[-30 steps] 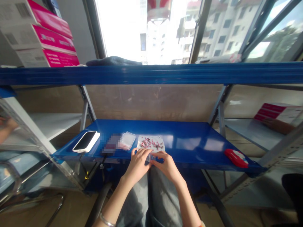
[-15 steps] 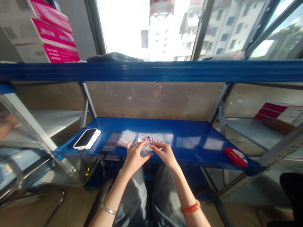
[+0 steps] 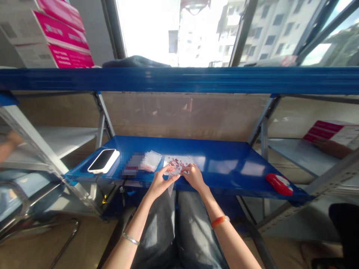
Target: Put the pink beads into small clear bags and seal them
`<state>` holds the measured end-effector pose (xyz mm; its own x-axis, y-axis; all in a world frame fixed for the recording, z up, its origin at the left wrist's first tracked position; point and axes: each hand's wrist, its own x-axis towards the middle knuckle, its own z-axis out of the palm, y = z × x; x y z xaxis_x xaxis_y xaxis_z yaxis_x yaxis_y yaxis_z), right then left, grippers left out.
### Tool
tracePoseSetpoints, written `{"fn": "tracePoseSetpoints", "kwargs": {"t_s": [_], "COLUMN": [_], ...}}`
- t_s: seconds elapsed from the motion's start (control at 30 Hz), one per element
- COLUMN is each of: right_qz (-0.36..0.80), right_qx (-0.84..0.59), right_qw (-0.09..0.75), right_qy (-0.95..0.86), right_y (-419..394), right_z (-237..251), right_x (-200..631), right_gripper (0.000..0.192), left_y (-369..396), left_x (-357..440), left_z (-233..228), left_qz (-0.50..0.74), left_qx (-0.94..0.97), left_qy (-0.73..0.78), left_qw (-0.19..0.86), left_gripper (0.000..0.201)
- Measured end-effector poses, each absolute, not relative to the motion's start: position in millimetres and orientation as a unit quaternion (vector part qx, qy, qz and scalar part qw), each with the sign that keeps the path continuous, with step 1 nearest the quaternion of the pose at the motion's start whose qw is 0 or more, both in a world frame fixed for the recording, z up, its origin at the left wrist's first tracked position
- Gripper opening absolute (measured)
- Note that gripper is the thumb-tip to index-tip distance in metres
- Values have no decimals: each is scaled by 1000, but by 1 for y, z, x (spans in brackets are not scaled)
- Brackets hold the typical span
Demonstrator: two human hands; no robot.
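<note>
A white sheet point(image 3: 178, 162) with several small red and dark pieces lies on the blue shelf point(image 3: 224, 168) in front of me. My left hand point(image 3: 161, 180) holds a small clear plastic bag point(image 3: 171, 185) that hangs over the shelf's front edge. My right hand point(image 3: 193, 176) rests at the sheet's near edge, fingertips pinched by the pieces and touching the bag's top. What sits between those fingertips is too small to make out. A stack of clear bags point(image 3: 151, 160) lies just left of the sheet.
A white-cased phone point(image 3: 103, 160) lies at the shelf's left end and a red flat object point(image 3: 279, 184) at its right end. Pink and white boxes point(image 3: 56, 41) stand on the upper shelf. Another person's hand point(image 3: 11, 142) shows at far left.
Both hands moved forward from the shelf's front edge onto the sheet, then drew together at its near edge. The clear bag now hangs lower from my left hand.
</note>
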<state>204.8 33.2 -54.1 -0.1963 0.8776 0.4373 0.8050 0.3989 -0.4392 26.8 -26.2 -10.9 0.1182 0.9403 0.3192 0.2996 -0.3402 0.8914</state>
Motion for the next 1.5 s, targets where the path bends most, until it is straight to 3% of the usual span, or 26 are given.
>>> {"fn": "tracePoseSetpoints", "kwargs": {"t_s": [0.2, 0.33, 0.5, 0.67, 0.9, 1.07, 1.17, 1.37, 1.5], "right_qz": [127, 142, 153, 116, 87, 75, 93, 120, 142], "right_qx": [-529, -482, -424, -492, -585, -588, -576, -522, -468], "right_qw": [475, 511, 469, 484, 294, 267, 311, 478, 521], "right_qy": [-692, -697, -759, -714, -750, -760, -750, -697, -700], "right_y": [31, 20, 10, 21, 28, 23, 26, 24, 13], "right_z": [-20, 17, 35, 17, -23, -33, -32, 1, 30], "right_x": [212, 211, 203, 205, 194, 186, 189, 198, 198], "right_gripper": [20, 26, 24, 23, 14, 9, 12, 21, 26], "left_y": [-18, -14, -11, -5, 2, 0, -3, -8, -9], "left_x": [25, 29, 34, 30, 24, 22, 20, 21, 23], "left_z": [-2, 3, 8, 6, -2, -1, 3, 10, 9], "left_qz": [466, 459, 467, 472, 498, 509, 506, 491, 481], "left_qx": [661, 666, 669, 657, 618, 607, 603, 593, 609], "left_qy": [465, 451, 415, 414, 417, 397, 388, 388, 371], "left_qw": [359, 378, 402, 417, 443, 464, 479, 506, 511], "left_gripper": [47, 49, 43, 42, 45, 51, 52, 51, 47]}}
